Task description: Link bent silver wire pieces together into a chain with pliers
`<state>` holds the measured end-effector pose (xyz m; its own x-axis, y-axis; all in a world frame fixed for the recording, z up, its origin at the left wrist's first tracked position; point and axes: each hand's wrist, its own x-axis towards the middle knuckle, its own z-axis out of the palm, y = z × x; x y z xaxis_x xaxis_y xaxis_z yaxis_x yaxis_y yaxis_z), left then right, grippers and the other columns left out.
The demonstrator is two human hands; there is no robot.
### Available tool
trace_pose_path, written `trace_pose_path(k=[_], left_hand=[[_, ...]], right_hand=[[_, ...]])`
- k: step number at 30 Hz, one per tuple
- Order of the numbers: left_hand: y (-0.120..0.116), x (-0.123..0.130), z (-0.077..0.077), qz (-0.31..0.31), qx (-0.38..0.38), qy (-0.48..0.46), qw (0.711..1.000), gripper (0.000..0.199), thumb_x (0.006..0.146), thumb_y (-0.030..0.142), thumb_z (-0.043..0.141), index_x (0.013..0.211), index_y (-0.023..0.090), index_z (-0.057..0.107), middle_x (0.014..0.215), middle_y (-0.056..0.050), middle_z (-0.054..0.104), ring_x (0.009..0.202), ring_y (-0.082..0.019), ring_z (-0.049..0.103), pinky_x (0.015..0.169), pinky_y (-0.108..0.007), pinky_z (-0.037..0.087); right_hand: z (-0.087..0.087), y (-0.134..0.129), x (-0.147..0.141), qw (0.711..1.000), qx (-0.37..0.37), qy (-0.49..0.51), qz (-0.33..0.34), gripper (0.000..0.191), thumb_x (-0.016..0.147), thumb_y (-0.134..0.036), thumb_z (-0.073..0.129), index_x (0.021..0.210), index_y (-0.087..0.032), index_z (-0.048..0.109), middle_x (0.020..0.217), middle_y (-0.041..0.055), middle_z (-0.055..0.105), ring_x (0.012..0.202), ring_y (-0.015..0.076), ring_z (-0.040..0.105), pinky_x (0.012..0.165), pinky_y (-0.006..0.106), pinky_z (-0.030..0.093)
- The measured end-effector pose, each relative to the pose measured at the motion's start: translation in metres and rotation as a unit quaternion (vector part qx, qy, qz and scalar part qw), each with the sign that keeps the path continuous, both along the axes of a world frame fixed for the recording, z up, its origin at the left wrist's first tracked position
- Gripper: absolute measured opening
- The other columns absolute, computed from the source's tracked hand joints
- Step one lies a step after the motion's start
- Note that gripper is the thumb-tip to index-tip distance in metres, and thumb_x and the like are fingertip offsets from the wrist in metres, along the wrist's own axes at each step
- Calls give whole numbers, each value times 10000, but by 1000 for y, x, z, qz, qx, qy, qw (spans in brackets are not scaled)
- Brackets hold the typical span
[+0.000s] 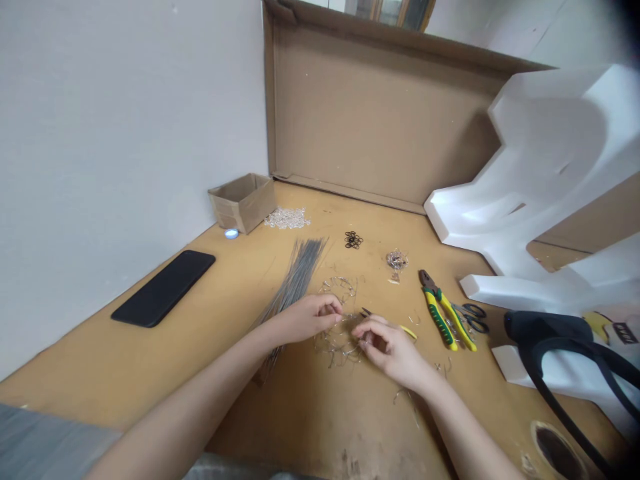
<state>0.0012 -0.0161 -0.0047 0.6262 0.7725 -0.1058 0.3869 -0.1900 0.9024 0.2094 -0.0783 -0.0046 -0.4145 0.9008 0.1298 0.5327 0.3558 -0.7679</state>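
Left hand (305,319) and right hand (387,350) touch wire frame (337,288) (pliers (443,310) nearby).

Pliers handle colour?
The pliers have yellow handles with green grips; they show best in the head view.

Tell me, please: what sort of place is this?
It is probably a small workbench for handmade wire craft. A wire frame lies between the person's hands on a wooden worktop, with a bundle of thin metal rods and combination pliers nearby.
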Motion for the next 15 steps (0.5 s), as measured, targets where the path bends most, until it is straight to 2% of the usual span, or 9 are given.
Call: trace_pose_path(k=[10,15], left_hand=[[-1,1,0,4,5,0,1000,190,788,336,483,882,191,563,722,15,570,635,-110,514,577,-207,389],[-2,1,1,-16,5,1,1000,201,780,353,507,885,192,564,714,18,552,651,-113,503,590,-208,390]], right_hand=[[4,-1,0,1000,6,-13,2,178,816,-203,479,909,-212,631,795,30,558,594,112,487,523,220,373],[3,0,0,1000,10,-14,-5,208,804,-170,469,946,-205,617,806,38,581,642,130,518,568,237,391]])
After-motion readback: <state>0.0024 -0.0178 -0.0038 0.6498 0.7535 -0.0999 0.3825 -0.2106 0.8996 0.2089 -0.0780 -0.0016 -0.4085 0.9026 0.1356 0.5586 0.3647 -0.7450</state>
